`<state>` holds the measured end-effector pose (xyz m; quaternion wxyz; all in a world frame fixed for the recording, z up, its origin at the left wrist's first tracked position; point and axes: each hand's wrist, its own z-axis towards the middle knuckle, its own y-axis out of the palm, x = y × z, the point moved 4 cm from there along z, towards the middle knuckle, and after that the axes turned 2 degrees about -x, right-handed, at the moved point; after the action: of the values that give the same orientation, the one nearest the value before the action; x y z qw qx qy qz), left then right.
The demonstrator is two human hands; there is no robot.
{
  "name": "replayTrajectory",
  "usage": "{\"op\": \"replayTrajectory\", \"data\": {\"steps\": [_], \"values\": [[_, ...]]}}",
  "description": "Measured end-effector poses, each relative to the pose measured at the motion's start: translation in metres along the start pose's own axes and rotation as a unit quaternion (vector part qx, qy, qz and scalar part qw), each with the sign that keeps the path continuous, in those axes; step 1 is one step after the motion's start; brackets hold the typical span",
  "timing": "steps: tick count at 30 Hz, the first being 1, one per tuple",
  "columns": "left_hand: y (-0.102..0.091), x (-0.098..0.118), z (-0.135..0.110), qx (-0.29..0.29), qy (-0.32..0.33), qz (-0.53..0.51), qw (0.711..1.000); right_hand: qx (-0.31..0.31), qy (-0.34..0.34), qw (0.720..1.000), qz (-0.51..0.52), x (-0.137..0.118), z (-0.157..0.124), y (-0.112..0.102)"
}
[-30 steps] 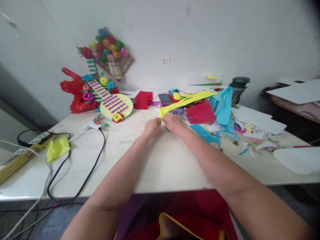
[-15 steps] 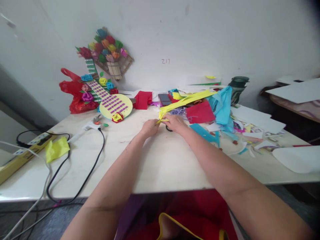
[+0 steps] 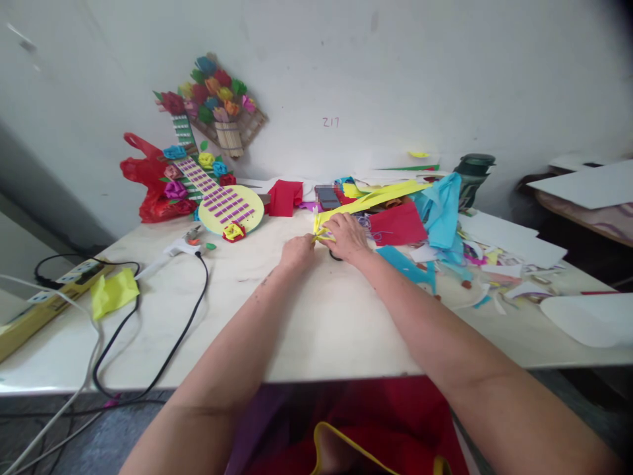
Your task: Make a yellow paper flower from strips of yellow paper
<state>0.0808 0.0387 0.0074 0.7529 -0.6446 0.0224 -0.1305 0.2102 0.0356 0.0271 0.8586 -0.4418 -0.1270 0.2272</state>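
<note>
Since that yellow paper looks light and kinda tearable, hold it where the left hand pinches; right hand touches just beside, can't tell if gripping.

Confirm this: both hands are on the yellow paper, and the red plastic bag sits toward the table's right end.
Not right: the red plastic bag sits toward the left end of the table, as the head view shows. The left hand and right hand are on the yellow paper.
</note>
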Motion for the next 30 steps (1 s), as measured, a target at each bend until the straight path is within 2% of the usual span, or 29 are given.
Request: {"op": "replayTrajectory", "data": {"steps": [3, 8, 14, 22, 30], "values": [[0.001, 0.002, 0.000, 0.000, 0.013, 0.018, 1.000, 0.004, -0.003, 1.000, 0.001, 0.000, 0.000, 0.000], [0.001, 0.006, -0.002, -0.011, 0.017, 0.028, 0.999, -0.041, 0.014, 0.999, -0.003, -0.001, 0.001, 0.004], [0.000, 0.009, -0.003, -0.012, 0.022, 0.028, 0.999, -0.078, -0.001, 0.997, -0.016, -0.007, 0.001, 0.004], [-0.001, 0.012, -0.003, -0.011, 0.025, 0.031, 0.999, -0.123, 0.044, 0.991, -0.034, -0.009, 0.001, 0.008], [-0.003, 0.013, -0.003, -0.004, 0.011, 0.021, 1.000, -0.103, 0.113, 0.988, -0.024, -0.012, -0.001, 0.007]]}}
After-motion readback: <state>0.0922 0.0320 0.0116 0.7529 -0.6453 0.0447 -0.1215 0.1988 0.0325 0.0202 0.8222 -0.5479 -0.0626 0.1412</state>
